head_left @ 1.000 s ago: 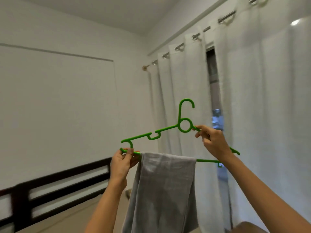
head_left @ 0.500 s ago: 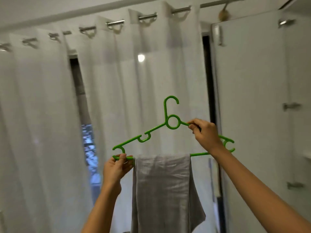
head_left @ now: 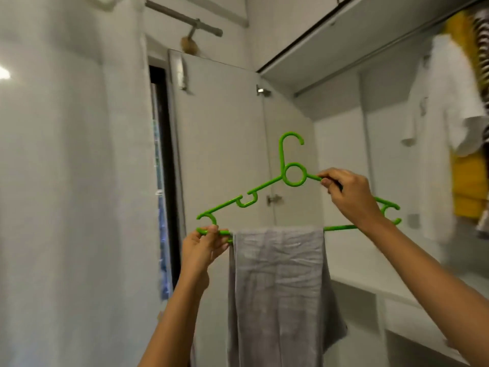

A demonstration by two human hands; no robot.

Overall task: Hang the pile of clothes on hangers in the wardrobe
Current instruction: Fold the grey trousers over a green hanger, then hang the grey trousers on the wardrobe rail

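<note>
Head view takes in the open wardrobe [head_left: 341, 165] on the right, its door [head_left: 225, 128] swung out toward the white curtain [head_left: 66, 181]. Deep inside, at the far right, a white garment [head_left: 444, 128] and a yellow garment [head_left: 468, 186] already hang, so part of the job looks done. In front of the door, a grey garment [head_left: 277, 287] is folded over the lower bar of a green hanger [head_left: 264, 185] and drops straight down. That piece is on its hanger but not yet in the wardrobe, and the hook stands free in the air. The right hand [head_left: 352, 197] is curled round the hanger's right shoulder, just beside the ring under the hook. The left hand [head_left: 206, 247] pinches the left end of the lower bar, beside the cloth's edge. What remains for this piece, I judge, is hooking it up near the hung clothes. The pile is out of sight, so how much is left cannot be told.
</note>
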